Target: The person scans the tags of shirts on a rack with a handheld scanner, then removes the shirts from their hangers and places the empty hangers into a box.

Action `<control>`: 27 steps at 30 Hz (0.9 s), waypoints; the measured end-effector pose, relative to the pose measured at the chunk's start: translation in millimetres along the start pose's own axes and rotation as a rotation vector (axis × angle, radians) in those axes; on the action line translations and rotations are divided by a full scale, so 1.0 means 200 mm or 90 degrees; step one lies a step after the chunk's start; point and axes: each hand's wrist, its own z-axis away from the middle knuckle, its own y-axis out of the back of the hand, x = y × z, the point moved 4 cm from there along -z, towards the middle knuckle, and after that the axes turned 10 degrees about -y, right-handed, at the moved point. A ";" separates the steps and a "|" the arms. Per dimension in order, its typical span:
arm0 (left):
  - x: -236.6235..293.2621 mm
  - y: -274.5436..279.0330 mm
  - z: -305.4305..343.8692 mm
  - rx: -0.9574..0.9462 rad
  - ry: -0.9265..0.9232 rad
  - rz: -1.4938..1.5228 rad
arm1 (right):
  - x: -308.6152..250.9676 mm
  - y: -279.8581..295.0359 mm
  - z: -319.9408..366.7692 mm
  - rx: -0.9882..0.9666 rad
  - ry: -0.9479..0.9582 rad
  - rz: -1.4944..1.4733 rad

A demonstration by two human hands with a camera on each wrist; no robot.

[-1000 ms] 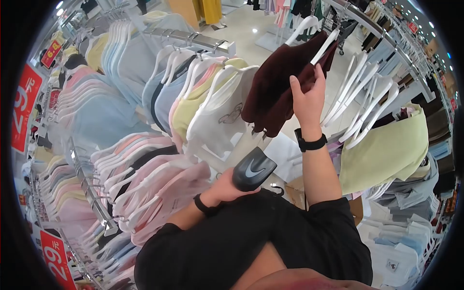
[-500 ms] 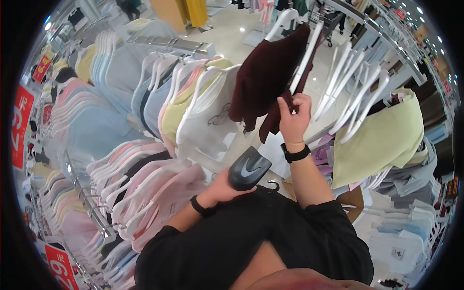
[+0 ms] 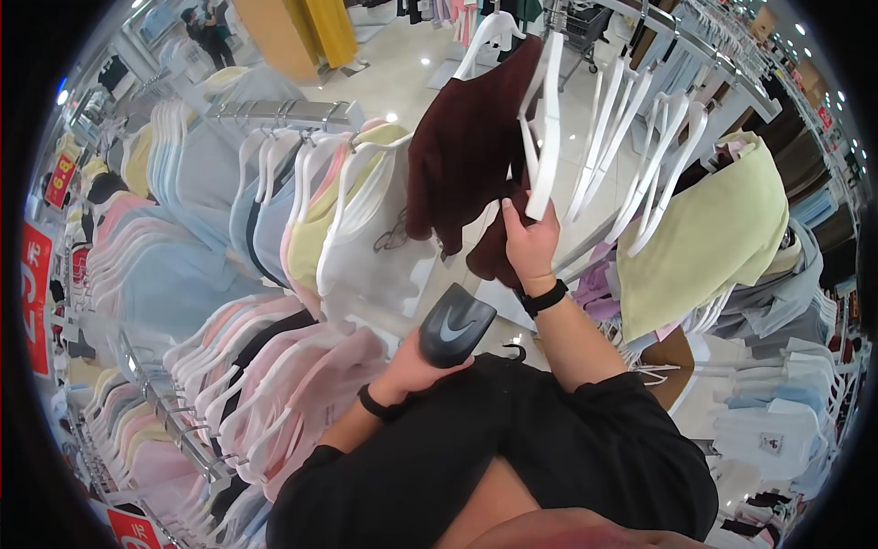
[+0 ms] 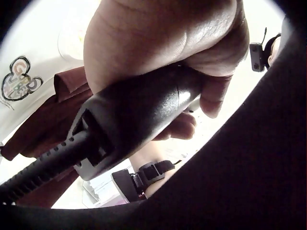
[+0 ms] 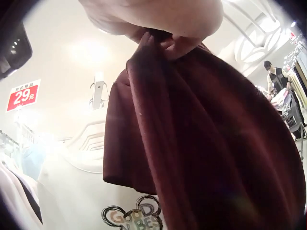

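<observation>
My right hand pinches a fold of a dark maroon garment hanging on a white hanger in the head view. The end of another white hanger overlaps the fingers there. In the right wrist view, bunched maroon cloth runs down from my curled fingers. My left hand grips a black corded handheld device, with a broad head and a grey curved mark, close to my body. A thick ribbed cord end leaves its handle in the left wrist view.
Pastel shirts hang on a metal rail to the left, with pink tops nearer. Several bare white hangers hang at right, beside a light green garment. A shopping cart stands behind.
The right hand has come from beside the hanger down to a lower fold of the maroon garment and now pinches it. The left hand keeps its hold; the whole view has shifted.
</observation>
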 end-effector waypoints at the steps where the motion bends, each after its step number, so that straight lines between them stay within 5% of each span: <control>1: -0.02 0.00 0.00 0.001 0.001 0.011 | 0.06 0.01 0.01 -0.024 -0.053 -0.020; 8: -0.02 0.02 0.00 0.020 -0.073 0.023 | 0.07 0.08 0.21 -0.315 -0.248 -0.105; 12: 0.12 -0.01 -0.06 -0.117 -0.140 0.111 | -0.12 0.17 0.30 -0.572 -0.340 -0.242; 15: 0.13 -0.04 -0.08 -0.266 -0.101 0.113 | -0.28 0.24 0.31 -0.698 -0.273 -0.303; 19: 0.14 -0.04 -0.09 -0.275 -0.065 0.101 | -0.34 0.36 0.32 -0.714 -0.368 -0.275; 22: -0.03 0.03 -0.06 -0.192 -0.005 0.077 | -0.28 0.46 0.32 -0.590 -0.343 -0.296; 27: 0.05 0.00 -0.09 -0.227 -0.018 0.214 | -0.18 0.63 0.43 -0.773 -0.076 -0.058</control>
